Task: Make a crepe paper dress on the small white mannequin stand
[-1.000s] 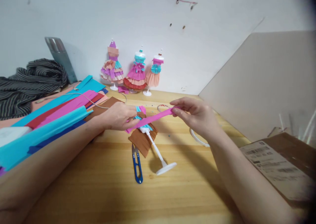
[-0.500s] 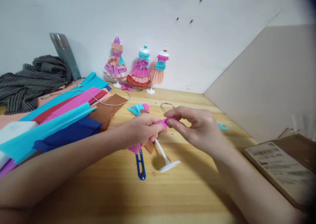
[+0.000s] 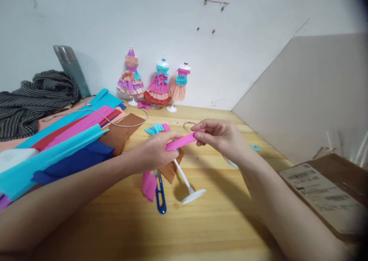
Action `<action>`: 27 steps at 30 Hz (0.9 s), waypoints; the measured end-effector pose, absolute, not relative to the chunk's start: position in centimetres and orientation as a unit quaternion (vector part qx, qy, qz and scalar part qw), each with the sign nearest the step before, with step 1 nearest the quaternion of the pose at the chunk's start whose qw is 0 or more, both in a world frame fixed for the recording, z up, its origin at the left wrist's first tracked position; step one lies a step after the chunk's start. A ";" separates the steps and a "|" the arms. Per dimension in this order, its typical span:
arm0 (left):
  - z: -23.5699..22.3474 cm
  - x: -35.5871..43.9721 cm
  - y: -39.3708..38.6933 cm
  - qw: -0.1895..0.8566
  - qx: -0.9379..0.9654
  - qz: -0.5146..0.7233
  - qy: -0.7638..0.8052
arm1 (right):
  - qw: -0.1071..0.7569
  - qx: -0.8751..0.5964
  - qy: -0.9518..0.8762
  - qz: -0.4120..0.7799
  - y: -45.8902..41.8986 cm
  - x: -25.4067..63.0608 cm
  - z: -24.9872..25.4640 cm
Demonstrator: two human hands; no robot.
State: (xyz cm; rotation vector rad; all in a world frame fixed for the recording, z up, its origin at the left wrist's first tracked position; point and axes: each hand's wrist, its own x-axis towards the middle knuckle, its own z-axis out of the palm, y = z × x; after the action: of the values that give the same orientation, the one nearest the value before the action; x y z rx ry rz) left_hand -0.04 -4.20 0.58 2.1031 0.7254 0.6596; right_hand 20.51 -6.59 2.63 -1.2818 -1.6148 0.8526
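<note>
A narrow pink crepe paper strip (image 3: 184, 141) stretches between my two hands. My left hand (image 3: 156, 148) grips its left end, and the thumb and fingers of my right hand (image 3: 216, 133) pinch the other end. Below my left hand a white stand (image 3: 189, 192) lies tilted on the table, its upper part hidden. Pleated brown paper (image 3: 170, 171) shows beside the stand. Blue thread snips (image 3: 161, 196) lie under my left wrist, next to a pink paper piece (image 3: 148, 186). A pleated turquoise paper piece (image 3: 155, 128) is just beyond my left hand.
Three small dress forms in paper dresses (image 3: 156, 86) stand against the wall. Coloured paper sheets (image 3: 71, 159), a striped cloth (image 3: 43, 96) and a bottle (image 3: 73, 69) are at the left. A cardboard box (image 3: 324, 192) sits at the right, with a thin cable (image 3: 120, 125) across the papers.
The pink strip is drawn out longer between my hands, which are farther apart. More of the loose pink piece shows beside the snips. The whole view has shifted slightly.
</note>
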 end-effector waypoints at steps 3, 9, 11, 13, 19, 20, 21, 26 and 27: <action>0.5 -0.4 -4.2 0.314 0.859 0.292 0.281 | 0.442 -0.525 -0.638 0.349 -6.3 20.7 2.7; 0.7 -1.0 -3.7 0.153 0.898 0.283 0.301 | 0.443 -0.553 -0.616 0.344 -6.2 21.2 3.4; 0.9 -1.1 -3.3 0.161 0.899 0.261 0.313 | 0.442 -0.559 -0.613 0.341 -6.2 21.3 3.6; 1.0 -1.3 -2.7 0.204 0.892 0.237 0.326 | 0.443 -0.562 -0.611 0.338 -6.3 21.6 3.9; 0.7 -2.1 -0.1 0.373 0.834 0.209 0.349 | 0.462 -0.566 -0.614 0.298 -5.9 23.5 4.1; 0.7 -2.4 0.3 0.389 0.827 0.211 0.346 | 0.466 -0.567 -0.613 0.293 -5.8 23.9 4.2; 0.8 -2.6 0.7 0.395 0.826 0.213 0.342 | 0.470 -0.568 -0.610 0.291 -5.6 24.3 4.2; 1.6 -3.5 1.3 0.387 0.831 0.196 0.348 | 0.493 -0.567 -0.584 0.306 -5.2 25.8 4.3; 1.8 -3.5 1.2 0.397 0.818 0.195 0.367 | 0.498 -0.568 -0.577 0.311 -5.2 26.0 4.3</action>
State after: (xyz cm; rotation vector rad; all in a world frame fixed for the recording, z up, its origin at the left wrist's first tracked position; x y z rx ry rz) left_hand -3.53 1.23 1.79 2.0726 0.9289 0.4936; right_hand 25.95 -5.18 4.28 -1.3742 -1.3965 0.7521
